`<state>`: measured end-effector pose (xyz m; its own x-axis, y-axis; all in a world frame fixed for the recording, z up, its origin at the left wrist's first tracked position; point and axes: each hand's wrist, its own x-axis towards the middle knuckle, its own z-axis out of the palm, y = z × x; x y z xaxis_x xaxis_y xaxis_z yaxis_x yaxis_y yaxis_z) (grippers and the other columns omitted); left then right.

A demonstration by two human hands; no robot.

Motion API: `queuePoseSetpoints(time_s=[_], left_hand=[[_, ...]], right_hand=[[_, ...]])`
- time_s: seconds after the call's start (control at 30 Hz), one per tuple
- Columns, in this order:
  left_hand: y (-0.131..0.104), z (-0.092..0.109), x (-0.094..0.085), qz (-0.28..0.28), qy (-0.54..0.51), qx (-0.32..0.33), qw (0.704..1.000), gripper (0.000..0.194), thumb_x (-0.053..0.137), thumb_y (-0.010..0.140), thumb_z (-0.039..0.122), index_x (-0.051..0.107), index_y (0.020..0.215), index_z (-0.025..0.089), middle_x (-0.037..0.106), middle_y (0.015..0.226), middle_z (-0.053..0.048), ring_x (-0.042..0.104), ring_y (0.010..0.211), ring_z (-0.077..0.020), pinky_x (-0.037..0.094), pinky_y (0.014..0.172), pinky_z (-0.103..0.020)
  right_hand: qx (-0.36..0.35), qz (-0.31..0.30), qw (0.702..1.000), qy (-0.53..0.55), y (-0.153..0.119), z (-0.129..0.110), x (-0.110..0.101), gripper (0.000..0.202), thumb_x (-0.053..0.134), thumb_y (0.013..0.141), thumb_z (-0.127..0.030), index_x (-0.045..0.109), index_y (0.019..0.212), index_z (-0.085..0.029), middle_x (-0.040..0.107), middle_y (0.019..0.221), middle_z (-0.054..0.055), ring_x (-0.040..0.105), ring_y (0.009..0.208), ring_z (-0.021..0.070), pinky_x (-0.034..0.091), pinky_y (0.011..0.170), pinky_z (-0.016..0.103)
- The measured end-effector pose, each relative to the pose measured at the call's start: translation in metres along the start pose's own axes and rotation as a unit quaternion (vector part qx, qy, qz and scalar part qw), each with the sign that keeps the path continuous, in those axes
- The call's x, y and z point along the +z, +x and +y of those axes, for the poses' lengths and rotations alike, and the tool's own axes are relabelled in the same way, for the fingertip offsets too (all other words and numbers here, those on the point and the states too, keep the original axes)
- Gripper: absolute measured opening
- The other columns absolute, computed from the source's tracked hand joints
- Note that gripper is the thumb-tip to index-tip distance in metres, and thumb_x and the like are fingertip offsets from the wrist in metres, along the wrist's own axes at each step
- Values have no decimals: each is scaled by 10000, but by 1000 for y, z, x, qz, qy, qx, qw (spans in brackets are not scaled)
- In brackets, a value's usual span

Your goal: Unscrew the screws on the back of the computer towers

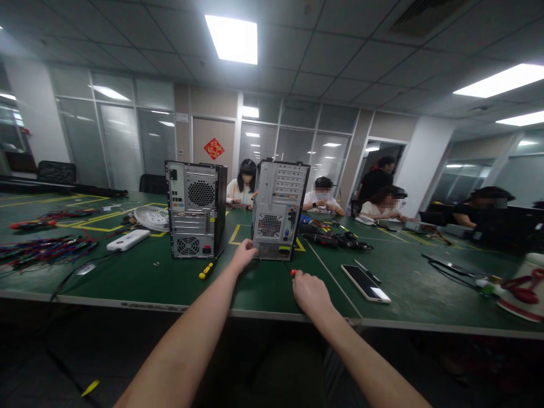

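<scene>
Two computer towers stand upright with their backs facing me, the left tower (pixel 193 212) and the right tower (pixel 278 207). At the lower left corner of the right tower is my left hand (pixel 243 256), its fingers bent against the case edge. My right hand (pixel 312 292) is closed around a screwdriver (pixel 293 273) with a red handle end; its thin shaft points at the bottom right of that same tower. Most of the handle is hidden in my fist. On the table between the towers lies a yellow and black screwdriver (pixel 207 268).
A phone (pixel 364 283) lies to the right on the green table (pixel 272 292). Tangled wires (pixel 46 246), a white power strip (pixel 128 240) and a white basket (pixel 152 217) are on the left. Black tools (pixel 325 237) lie behind my right hand. Several people sit across the table.
</scene>
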<state>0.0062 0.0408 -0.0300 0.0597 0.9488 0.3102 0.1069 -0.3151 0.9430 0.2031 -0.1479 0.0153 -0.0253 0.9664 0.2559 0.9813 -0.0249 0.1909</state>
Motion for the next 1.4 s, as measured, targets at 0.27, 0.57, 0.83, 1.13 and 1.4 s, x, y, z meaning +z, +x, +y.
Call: queuePoseSetpoints(time_s=[0.27,0.57,0.83,1.13,1.4], left_hand=[[-3,5,0,8,3,-2,1000,123,650,735,141,580,822,193,555,730,31,524,711,-147,379,673,-266],[-1,2,2,25,9,7,1000,133,646,718,121,586,812,192,554,721,35,519,697,-144,375,677,-269],[-2,4,1,13,6,-2,1000,139,637,729,134,584,842,195,562,748,26,530,715,-150,396,693,-275],[-3,4,0,10,2,0,1000,132,644,728,151,589,840,194,582,753,22,533,714,-148,395,689,-270],[-2,3,2,19,-5,5,1000,129,649,716,152,586,821,192,571,731,30,536,715,-145,399,689,-265]], right_hand=[[39,-11,998,48,-3,-6,-1,344,406,1063,-260,655,1176,-51,748,1045,239,764,983,297,549,795,341],[68,-6,995,76,-5,-7,-4,316,428,1053,-266,670,1141,-82,758,1040,202,760,980,289,542,784,326],[88,-9,990,109,-6,-7,-1,317,446,1051,-297,683,1122,-98,757,1034,193,759,954,268,533,760,305],[119,-7,986,118,-11,-10,4,296,465,1052,-310,644,1178,-111,755,1022,177,760,952,242,529,731,278],[141,7,980,141,-14,-14,8,273,457,1031,-301,567,1216,-134,743,998,162,754,904,252,506,715,296]])
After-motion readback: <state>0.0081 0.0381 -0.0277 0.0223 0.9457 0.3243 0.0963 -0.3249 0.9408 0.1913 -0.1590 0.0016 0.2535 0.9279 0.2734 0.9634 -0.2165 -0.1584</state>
